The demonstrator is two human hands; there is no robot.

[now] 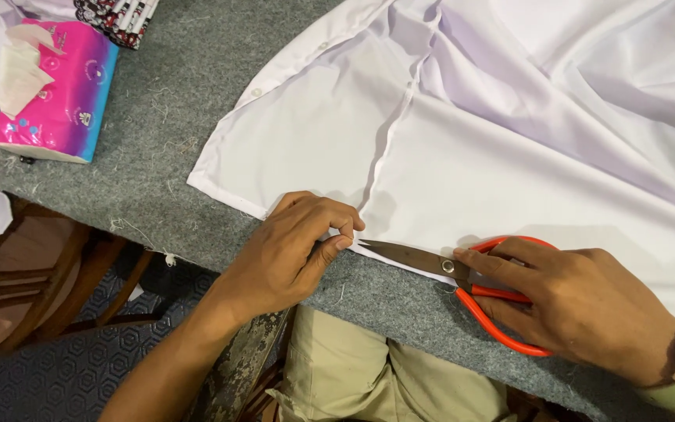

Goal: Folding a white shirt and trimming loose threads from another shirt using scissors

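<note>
Left hand [294, 246] fingers pinching white shirt [462, 148] hem, right hand [580, 301] fingers gripping orange-handled scissors [462, 277]

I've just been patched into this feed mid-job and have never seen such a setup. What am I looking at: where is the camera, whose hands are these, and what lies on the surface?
There is no machine here: a person works with two bare hands, and the single picture comes from a camera worn on their head, looking down. The left hand pinches the hem of a white shirt spread over a grey felt-covered table. The right hand, with a watch at the wrist, holds orange-handled scissors whose blade tips point at the pinched spot on the hem. At the far left lies a pink and blue tissue pack with a tissue sticking out. Loose threads dot the felt. Below the table edge you see the person's khaki trousers.
</note>
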